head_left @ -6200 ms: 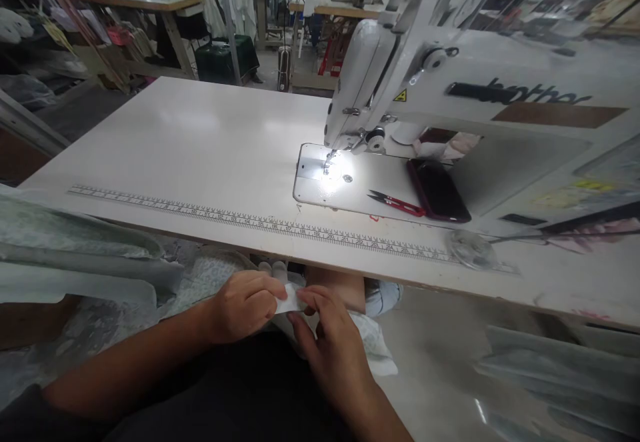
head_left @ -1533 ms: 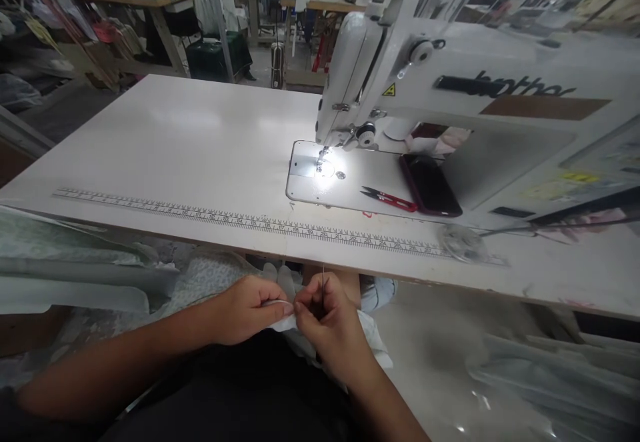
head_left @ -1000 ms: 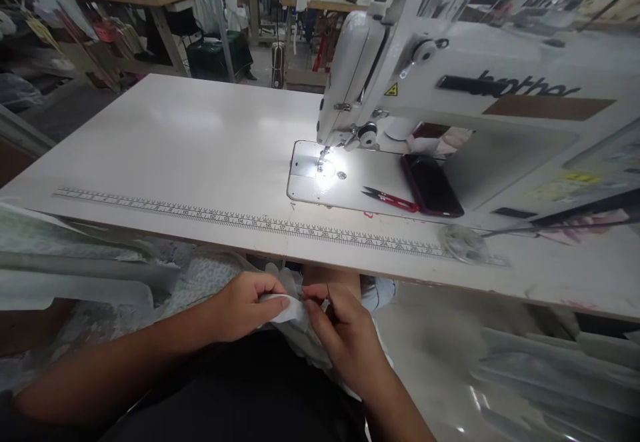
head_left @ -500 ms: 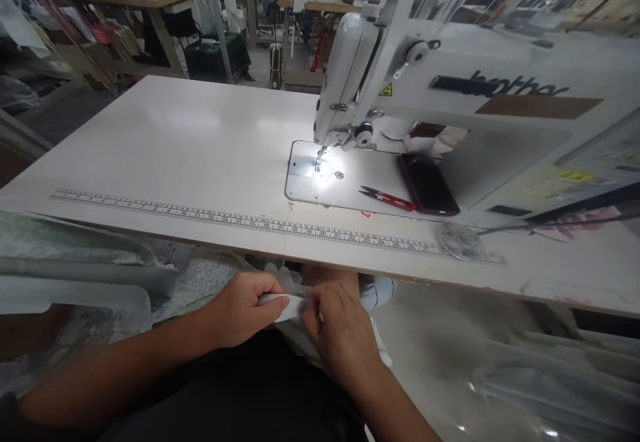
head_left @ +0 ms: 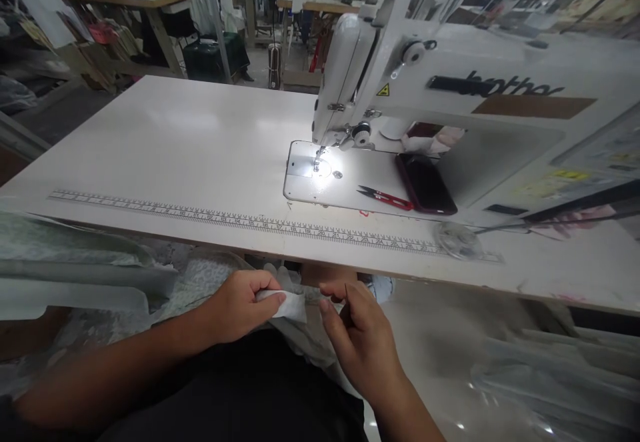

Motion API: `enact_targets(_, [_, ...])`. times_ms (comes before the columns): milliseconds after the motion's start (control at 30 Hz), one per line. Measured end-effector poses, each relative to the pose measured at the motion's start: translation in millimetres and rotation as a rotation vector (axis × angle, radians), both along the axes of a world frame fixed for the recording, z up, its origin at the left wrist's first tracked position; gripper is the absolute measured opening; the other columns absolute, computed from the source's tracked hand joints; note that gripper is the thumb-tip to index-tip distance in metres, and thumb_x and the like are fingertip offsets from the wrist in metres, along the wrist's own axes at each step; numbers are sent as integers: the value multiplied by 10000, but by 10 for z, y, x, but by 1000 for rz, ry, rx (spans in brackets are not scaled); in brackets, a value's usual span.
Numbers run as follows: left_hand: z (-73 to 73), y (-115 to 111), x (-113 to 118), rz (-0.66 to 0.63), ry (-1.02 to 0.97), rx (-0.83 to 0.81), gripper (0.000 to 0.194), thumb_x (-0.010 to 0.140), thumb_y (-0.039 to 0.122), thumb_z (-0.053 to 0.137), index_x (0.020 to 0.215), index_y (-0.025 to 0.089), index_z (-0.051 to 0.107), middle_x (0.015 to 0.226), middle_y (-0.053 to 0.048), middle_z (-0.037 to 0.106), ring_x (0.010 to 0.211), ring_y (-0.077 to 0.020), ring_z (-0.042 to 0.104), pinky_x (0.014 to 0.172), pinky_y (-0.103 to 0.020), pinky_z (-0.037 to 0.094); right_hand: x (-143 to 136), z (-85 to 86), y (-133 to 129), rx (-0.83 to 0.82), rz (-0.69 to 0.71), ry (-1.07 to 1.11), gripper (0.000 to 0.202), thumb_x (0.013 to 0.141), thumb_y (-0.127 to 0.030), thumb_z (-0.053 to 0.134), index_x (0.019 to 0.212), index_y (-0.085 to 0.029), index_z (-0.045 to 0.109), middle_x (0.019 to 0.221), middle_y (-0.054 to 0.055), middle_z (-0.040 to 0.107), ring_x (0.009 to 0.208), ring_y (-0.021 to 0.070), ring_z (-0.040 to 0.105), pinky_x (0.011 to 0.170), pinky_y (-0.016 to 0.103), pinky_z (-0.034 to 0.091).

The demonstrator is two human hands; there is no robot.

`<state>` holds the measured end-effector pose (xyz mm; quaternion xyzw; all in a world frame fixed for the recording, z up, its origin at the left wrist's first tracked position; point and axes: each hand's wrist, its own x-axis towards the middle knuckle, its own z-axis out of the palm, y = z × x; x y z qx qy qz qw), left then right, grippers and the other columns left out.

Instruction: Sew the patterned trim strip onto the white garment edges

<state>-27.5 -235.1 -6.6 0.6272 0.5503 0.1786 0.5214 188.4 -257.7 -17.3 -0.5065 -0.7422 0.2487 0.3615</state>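
My left hand [head_left: 247,305] is closed over my lap, its thumb and fingers pinching a small strip of white cloth [head_left: 294,307]. The strip's free end sticks out to the right of the thumb. Just right of it, apart from the cloth, is my right hand [head_left: 363,332]. Its fingers are bent, with thumb and forefinger tips slightly apart, and I see nothing held between them. Pale patterned cloth [head_left: 205,279] hangs below the table edge beside my left hand.
A white sewing machine [head_left: 400,95] stands on the white table [head_left: 175,135], its lamp lit. Red thread snips [head_left: 387,197] and a dark phone [head_left: 427,185] lie by its bed. A clear ruler [head_left: 250,222] runs along the front edge, with a clear round disc [head_left: 457,241] at its right.
My right hand has let go of the white strip and moved right, away from it. The strip's right end now shows free. My left hand keeps its pinch, nearly still.
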Motion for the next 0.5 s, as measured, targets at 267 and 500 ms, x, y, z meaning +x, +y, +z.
enact_targets(267, [40, -21, 40, -38, 23, 46, 207, 830, 302, 541, 745, 148, 650, 646, 21, 542, 596, -99, 460, 533, -203, 335, -157, -44, 32, 134, 129, -118, 87, 942, -147, 527, 879, -191, 567, 888, 55, 604, 833, 209, 541, 693, 326, 463])
enact_targets(500, [-9, 6, 29, -32, -7, -4, 227, 841, 318, 549, 736, 142, 645, 645, 24, 540, 608, -98, 462, 542, -203, 335, -171, 5, 57, 69, 265, -12, 145, 935, -71, 416, 886, -201, 457, 913, 61, 573, 835, 199, 506, 705, 326, 442])
